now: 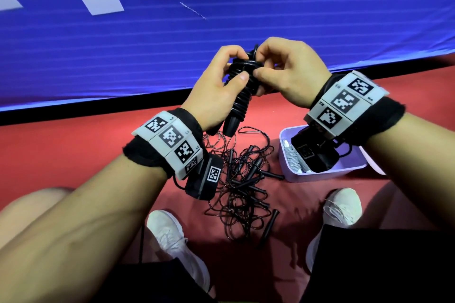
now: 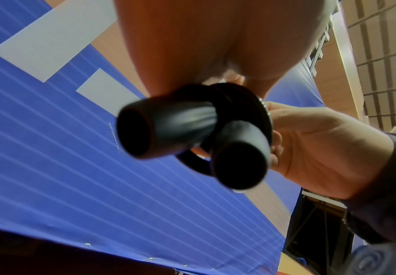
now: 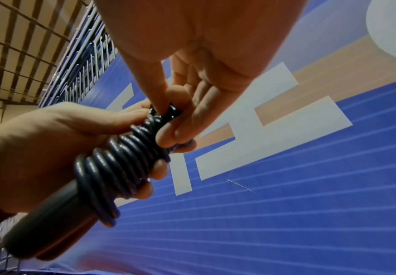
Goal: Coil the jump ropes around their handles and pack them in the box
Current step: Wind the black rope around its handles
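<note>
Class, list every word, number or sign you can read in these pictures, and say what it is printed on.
Banner: large white letter shapes, cut off; no whole word reads.
Left wristband: square code patterns; tiny labels too small to read.
Right wristband: the same.
Box: no text visible.

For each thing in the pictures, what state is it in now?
Black jump rope: coiled around its two handles, held up.
Left hand: grips the coiled handles.
Right hand: pinches the rope's top end.
Rope pile: tangled, loose on the floor.
Box: open, one white coiled rope inside.
</note>
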### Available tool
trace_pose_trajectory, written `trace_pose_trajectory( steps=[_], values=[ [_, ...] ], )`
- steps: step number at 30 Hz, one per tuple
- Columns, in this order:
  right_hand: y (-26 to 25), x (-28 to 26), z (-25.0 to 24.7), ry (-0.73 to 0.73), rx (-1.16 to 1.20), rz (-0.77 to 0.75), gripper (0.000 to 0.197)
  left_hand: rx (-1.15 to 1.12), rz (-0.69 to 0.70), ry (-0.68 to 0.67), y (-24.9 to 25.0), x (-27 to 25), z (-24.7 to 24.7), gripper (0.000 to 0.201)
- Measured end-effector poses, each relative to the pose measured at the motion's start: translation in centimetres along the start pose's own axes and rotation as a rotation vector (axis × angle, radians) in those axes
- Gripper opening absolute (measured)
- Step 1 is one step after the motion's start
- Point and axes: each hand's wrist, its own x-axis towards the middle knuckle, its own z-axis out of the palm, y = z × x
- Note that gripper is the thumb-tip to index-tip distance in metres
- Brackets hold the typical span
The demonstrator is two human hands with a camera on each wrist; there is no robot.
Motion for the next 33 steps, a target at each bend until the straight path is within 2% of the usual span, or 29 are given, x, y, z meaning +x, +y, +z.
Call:
trace_pose_trajectory(
  steps=[7, 12, 16, 20, 26, 30, 33],
  values=[
    [-0.4, -0.4, 0.2, 0.015, -0.230, -0.056, 0.021, -0.010, -0.002, 0.033, 0.3, -0.1, 0.1, 0.018],
    [-0.7, -0.3, -0.4, 0.065, -0.303, -0.063, 0.021, 0.002, -0.012, -0.016, 0.7, -0.2, 0.0, 0.029],
    [-0.9, -0.6, -0.2, 0.055, -0.416, -0.070, 0.020, 0.066, -0.008, 0.007, 0.9, -0.4, 0.2, 0.032],
    [-1.1, -0.5, 0.2, 0.031, -0.586, -0.050, 0.024, 0.101, -0.015, 0.016, 0.7, -0.4, 0.2, 0.023],
    [-1.1, -0.4, 0.4, 0.107, -0.574, -0.070, 0.025, 0.070, -0.001, 0.038, 0.7, -0.4, 0.4, 0.018],
    [-1.1, -0.5, -0.1, -0.033, -0.576, -0.009, 0.017, 0.038, -0.017, 0.043, 0.4, -0.9, 0.7, 0.017],
    [-1.0, -0.5, 0.3, -0.040, -0.629, -0.015, 0.018, 0.047, -0.014, 0.083, 0.2, -0.9, 0.8, 0.017]
  ],
)
